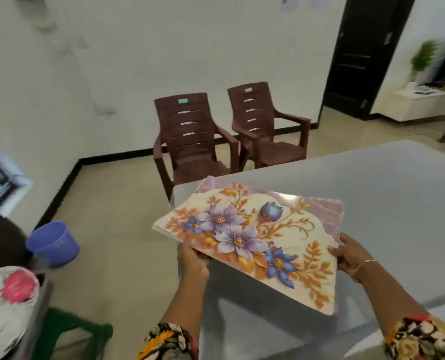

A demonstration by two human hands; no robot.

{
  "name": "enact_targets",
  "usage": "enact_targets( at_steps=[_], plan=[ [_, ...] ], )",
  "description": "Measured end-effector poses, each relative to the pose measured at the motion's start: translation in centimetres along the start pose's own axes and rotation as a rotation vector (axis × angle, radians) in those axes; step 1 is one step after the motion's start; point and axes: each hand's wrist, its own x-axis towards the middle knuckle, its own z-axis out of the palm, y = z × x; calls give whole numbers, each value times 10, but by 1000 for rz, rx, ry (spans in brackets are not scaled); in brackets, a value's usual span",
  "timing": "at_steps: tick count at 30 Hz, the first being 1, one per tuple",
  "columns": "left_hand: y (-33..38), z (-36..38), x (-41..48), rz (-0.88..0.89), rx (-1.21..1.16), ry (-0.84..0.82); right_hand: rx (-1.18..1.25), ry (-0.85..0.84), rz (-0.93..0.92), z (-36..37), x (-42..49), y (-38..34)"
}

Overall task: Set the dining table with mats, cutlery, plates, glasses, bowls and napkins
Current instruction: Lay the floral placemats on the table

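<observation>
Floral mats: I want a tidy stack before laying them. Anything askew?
Slightly: the mats held by the left hand and right hand seem fanned, a lower one poking out at the far edge.

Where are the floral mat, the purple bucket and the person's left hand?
floral mat (242, 240), head view, on the purple flower at its centre.
purple bucket (57, 249), head view, on its outer wall.
left hand (192, 258), head view, on its back.

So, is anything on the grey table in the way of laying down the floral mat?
Nothing visible does. The left hand and right hand grip the rectangular floral-print mat by its near edge above the smooth grey tabletop, and the surface in view under and beyond it carries no objects.
</observation>
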Motion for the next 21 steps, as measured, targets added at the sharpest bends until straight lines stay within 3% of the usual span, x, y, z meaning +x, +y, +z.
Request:
enact_targets(
  at_steps=[2, 6, 14, 21],
  plan=[
    [11, -15, -2, 9, -52, -1, -75, -38, 32, -24, 14, 2],
    [1, -50, -19, -8, 178, 160, -237, -76, 47, -44, 39, -2],
    [-55, -84, -63, 1, 87, 381, -563, -24, -202, -14, 79, -11],
    [-72, -99, -82, -11, 152, 424, -672, 46, -249, -13, 84, -4]
  ],
)
